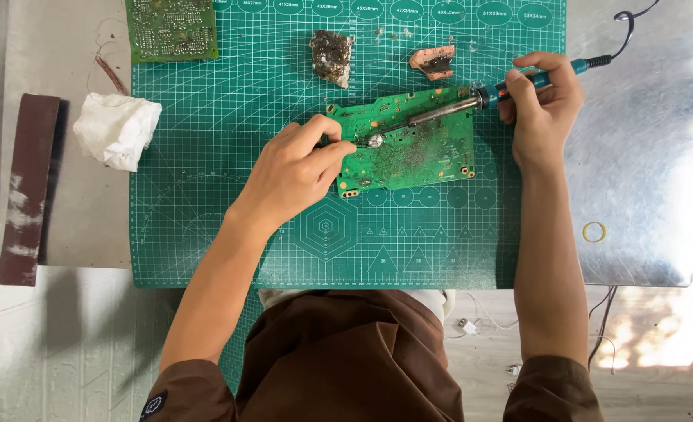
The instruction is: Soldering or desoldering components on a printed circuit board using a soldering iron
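Two hands at the green circuit board (409,141) mid-mat: right hand (546,101) clenched around the soldering iron (471,100), left hand (299,168) pinching something thin at the tip. Fingers sit close, a slip could burn them. Cutting mat (205,156) shows printed circles along its top edge

Grey worktable (643,156), green cutting mat (229,156), crumpled white tissue (116,129), yellow rubber band (594,231), brown strip (27,187) at left edge
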